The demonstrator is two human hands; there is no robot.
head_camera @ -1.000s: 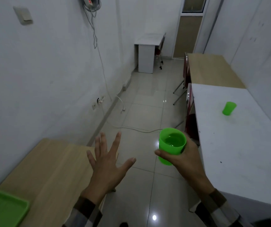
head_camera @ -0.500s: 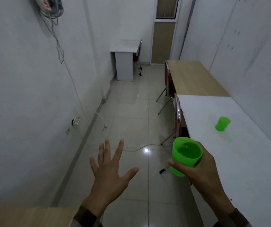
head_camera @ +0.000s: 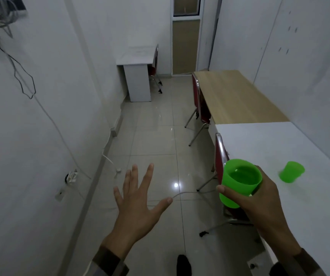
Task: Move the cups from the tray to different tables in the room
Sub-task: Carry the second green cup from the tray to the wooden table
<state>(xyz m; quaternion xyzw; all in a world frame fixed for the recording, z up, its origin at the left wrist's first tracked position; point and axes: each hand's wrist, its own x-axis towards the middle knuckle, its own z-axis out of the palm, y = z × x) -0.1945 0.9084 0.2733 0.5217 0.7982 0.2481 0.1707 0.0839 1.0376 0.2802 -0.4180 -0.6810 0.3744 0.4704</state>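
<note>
Gripping green cup [head_camera: 239,183], right hand [head_camera: 259,204]; left hand [head_camera: 138,204] splayed.

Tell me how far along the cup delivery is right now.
One green cup already stands on the white table, so that drop looks done. The right hand carries a second green cup above the floor; the left hand is empty and spread. The wooden table and the far white desk show no cup.

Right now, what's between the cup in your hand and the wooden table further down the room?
In the head view, between the held cup and the wooden table stand a red chair back and the white table's near corner.
</note>
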